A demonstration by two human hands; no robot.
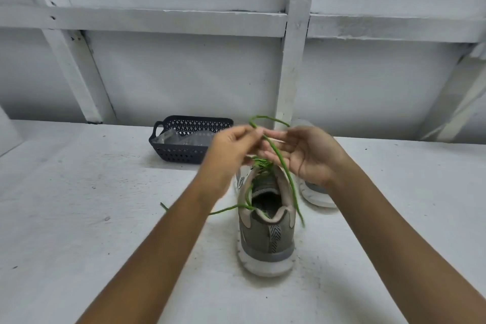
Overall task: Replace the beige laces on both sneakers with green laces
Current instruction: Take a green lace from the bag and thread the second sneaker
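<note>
A grey and beige sneaker [267, 237] stands on the white table with its heel toward me and a green lace [286, 173] threaded through its eyelets. Both hands hover above the tongue. My left hand [231, 147] pinches the lace near a raised loop. My right hand [307, 152] has its palm turned toward me, fingers extended, and the lace runs across its fingers. One lace end trails left over the table, another hangs down the sneaker's right side. The second sneaker [315, 192] lies behind my right hand, mostly hidden.
A dark perforated basket [171, 150] with clear plastic wrapping inside sits at the back of the table [79, 218], left of my hands. A white wall with framing beams rises right behind the table.
</note>
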